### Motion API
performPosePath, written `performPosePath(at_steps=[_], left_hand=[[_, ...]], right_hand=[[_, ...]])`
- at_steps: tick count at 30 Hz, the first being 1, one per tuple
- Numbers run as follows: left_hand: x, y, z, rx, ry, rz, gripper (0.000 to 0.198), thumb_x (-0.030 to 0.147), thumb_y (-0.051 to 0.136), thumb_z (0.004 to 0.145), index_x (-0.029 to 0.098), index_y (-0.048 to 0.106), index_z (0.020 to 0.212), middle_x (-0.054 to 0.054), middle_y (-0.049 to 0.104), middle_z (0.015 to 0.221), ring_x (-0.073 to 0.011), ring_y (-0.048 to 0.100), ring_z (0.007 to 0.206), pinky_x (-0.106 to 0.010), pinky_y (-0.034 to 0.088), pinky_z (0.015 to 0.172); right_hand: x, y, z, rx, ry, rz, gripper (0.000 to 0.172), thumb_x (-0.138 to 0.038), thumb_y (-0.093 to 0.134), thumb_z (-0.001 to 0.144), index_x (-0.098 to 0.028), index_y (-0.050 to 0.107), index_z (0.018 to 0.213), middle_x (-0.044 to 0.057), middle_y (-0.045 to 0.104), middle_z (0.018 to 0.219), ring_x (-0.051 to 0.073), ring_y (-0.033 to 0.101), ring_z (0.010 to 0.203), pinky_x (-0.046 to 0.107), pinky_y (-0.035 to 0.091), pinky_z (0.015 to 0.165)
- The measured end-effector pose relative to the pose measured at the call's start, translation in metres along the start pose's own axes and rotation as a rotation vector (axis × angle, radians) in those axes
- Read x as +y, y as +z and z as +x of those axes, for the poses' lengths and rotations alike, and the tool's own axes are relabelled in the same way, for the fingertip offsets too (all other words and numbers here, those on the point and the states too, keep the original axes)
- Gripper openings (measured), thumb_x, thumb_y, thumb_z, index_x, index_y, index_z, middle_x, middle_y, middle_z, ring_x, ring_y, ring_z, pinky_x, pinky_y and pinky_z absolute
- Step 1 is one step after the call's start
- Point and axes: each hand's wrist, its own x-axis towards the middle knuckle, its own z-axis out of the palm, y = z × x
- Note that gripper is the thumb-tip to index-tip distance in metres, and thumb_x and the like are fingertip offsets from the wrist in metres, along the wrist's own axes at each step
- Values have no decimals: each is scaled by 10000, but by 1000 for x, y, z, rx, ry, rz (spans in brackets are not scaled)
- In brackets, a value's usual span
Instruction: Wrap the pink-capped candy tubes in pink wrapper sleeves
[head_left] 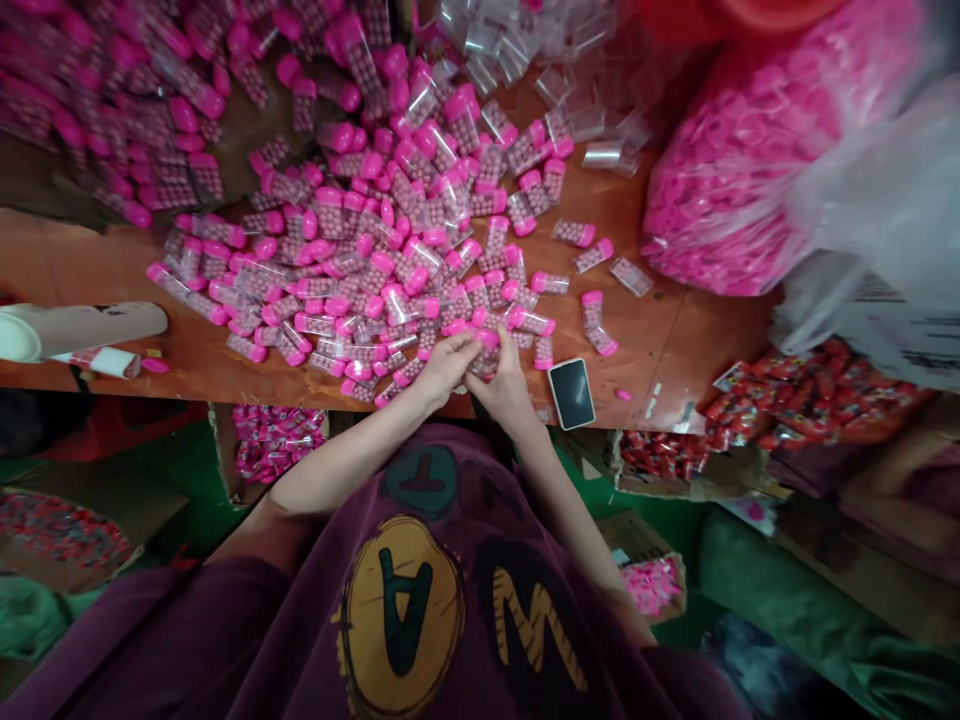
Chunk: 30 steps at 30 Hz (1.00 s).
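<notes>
My left hand [451,362] and my right hand [508,378] meet at the front edge of the table, fingers closed around one small clear bottle [487,355] with a pink cap. Part of the bottle is covered by my fingers, so its contents are hard to make out. Just beyond my hands spreads a large heap of similar pink-capped bottles [337,260], filled with small pink balls. A few bottles [592,255] lie loose to the right of the heap. Close to my right hand rests a phone [571,393] with a dark screen.
Clear empty tubes [517,50] are piled at the back. A plastic bag of pink parts [735,170] stands at right, near red-wrapped pieces [825,390]. Below the table edge are boxes of pink-wrapped pieces [277,440]. A white cylindrical object [97,330] lies at left.
</notes>
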Motion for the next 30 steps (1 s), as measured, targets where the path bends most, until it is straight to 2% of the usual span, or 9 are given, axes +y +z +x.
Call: performPosePath(at_steps=[3,4,7,10,16,20,23,26,30], left_hand=[[15,-6,3,-50,-35,-130,111,180,749,889,156,702,792,-18,747,730,-117,664,592,-236,528,626],[19,-8,4,-82,-34,-154,100,185,731,900,156,708,807,-27,756,751,-125,674,607,-246,535,634],[26,-13,5,-122,5,-190,64,183,745,881,156,725,827,-31,757,774,-132,676,646,-266,555,689],[29,-14,3,-45,33,-111,83,202,756,867,159,721,806,-26,735,749,-126,646,640,-261,537,682],[31,-19,10,88,146,87,62,163,779,824,147,733,863,-14,712,760,-136,646,692,-268,523,728],[39,-31,19,256,302,211,120,98,739,844,182,719,927,10,700,811,-141,653,771,-282,530,830],[61,-52,21,374,430,294,117,93,668,895,180,724,949,-22,734,902,-164,680,842,-312,548,895],[93,-80,22,493,556,379,160,100,605,930,173,734,990,-68,759,1006,-206,706,937,-362,566,945],[144,-115,33,657,685,499,206,91,580,929,169,748,1022,-133,747,1189,-284,663,1205,-453,492,1139]], right_hand=[[-3,-2,10,-33,6,190,948,-439,742,872,-207,261,1656,164,645,1339,254,726,1027,474,668,931],[-5,-4,13,-40,-1,208,955,-437,744,871,-219,253,1661,158,644,1342,244,724,1001,465,672,914],[-13,-8,20,-61,-95,143,930,-415,785,843,-227,331,1632,182,574,1489,285,683,1207,503,628,1048],[-22,-7,25,-83,-153,52,808,-410,783,846,-192,446,1547,211,554,1530,339,613,1367,567,550,1162],[-19,-3,44,-143,-35,5,812,-473,799,814,-146,476,1483,199,686,1320,312,734,1098,530,624,1001],[-7,-20,61,-148,-29,-314,798,-468,722,873,-76,472,1522,278,644,1428,406,667,1282,629,533,1108],[-3,-34,71,-58,-32,-579,787,-422,639,927,-45,422,1583,326,569,1520,472,582,1391,698,475,1127],[-5,-32,84,13,-93,-612,736,-437,565,971,-24,441,1567,327,608,1456,449,607,1344,667,512,1092],[-29,0,116,-122,-300,-553,534,-381,540,975,-75,624,1404,259,694,1308,386,651,1250,599,534,1102]])
